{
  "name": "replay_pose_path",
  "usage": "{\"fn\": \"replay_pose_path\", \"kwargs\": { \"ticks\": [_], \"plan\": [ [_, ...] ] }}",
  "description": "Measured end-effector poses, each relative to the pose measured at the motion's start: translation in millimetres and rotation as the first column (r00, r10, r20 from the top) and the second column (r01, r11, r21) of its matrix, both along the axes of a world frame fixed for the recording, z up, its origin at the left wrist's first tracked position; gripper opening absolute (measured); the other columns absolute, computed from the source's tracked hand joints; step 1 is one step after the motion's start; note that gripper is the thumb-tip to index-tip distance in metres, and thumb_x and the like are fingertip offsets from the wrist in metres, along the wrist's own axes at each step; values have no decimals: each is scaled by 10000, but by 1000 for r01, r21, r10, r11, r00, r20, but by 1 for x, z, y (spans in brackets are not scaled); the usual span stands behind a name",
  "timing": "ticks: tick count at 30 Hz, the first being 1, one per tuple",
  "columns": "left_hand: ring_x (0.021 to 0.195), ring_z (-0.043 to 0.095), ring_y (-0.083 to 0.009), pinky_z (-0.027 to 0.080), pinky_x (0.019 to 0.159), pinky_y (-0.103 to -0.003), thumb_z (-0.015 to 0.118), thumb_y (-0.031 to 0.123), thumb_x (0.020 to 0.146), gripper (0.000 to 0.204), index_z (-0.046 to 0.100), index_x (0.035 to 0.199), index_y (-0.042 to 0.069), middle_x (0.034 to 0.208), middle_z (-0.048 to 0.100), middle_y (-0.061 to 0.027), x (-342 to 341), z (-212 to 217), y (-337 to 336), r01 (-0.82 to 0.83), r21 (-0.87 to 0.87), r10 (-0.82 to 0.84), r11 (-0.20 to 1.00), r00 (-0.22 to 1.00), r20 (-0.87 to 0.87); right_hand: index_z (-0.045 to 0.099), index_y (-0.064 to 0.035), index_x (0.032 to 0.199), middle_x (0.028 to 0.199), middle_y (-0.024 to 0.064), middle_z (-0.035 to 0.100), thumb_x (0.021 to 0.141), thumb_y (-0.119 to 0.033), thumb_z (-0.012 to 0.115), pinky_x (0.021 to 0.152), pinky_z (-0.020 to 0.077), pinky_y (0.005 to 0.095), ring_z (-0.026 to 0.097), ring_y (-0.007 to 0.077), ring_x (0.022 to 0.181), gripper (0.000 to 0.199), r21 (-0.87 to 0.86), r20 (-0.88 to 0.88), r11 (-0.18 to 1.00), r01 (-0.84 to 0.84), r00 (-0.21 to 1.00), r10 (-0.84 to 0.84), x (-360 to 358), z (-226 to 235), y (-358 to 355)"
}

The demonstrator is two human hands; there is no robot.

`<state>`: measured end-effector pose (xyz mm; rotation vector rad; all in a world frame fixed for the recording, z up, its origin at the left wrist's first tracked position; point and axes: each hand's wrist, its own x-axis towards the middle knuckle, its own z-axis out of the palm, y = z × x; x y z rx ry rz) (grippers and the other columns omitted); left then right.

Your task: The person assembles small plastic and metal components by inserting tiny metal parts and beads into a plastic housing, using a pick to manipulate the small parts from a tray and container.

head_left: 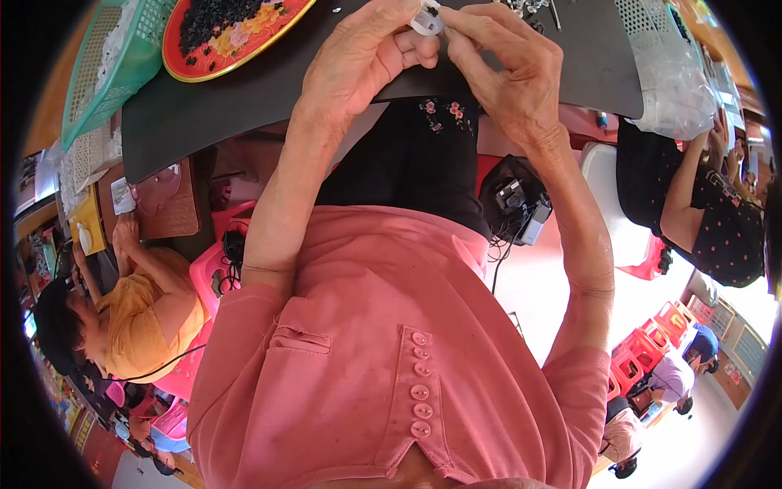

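Observation:
Above the table's near edge, my left hand point(358, 61) pinches a small clear-and-white plastic part point(427, 22) between thumb and fingers. The part is curved, and its exact kind is hard to make out. My right hand point(517, 77) meets it from the other side, thumb and forefinger closed against its edge by a tiny dark spot. Whether the right fingers hold a separate small piece is hidden. To the left of my left hand lies a red flowered tray point(181, 59) with a yellow rim, heaped with small black pieces point(213, 26).
The dark tabletop point(220, 114) carries a green basket point(134, 77) at left and small shiny pieces point(528, 6) beyond my right hand. A clear plastic bag point(672, 90) hangs at the right edge. People sit on both sides, one in a yellow shirt point(155, 318).

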<state>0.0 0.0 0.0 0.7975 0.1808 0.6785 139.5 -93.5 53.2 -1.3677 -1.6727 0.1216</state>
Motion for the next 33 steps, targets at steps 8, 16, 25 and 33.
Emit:
{"fn": "replay_pose_path", "kwargs": {
  "ticks": [8,16,25,33],
  "plan": [
    [767,587,-178,510,724,-323,507,165,979,261,559,1135,-38,917,602,-94,-13,13,-19,-44,53,45,998,999,-17,690,3,971,797,131,643,774,48,673,567,498,296,644,214,664,203,49,-72,998,27,997,-23,-12,22,-20],
    [760,582,-180,502,729,-314,522,186,975,278,559,1135,-39,894,595,-92,-11,18,-24,-48,103,55,994,996,-67,688,-11,928,821,93,642,768,-4,681,586,517,289,652,205,650,161,119,-51,993,15,999,-9,2,-7,-20],
    [763,583,-178,500,731,-324,542,218,968,312,560,1145,-37,891,595,-85,-8,22,-24,-22,143,37,990,994,-105,676,-5,822,711,103,639,765,13,692,540,479,278,630,185,608,62,170,6,985,22,1000,-23,24,-25,-6],
    [767,584,-177,501,733,-328,539,225,971,321,555,1151,-41,909,597,-86,-10,19,-24,-53,122,67,991,992,-111,659,7,812,735,120,654,761,5,698,542,485,291,632,173,605,64,-82,-133,997,10,991,-20,-8,37,-16]
  ]
}}
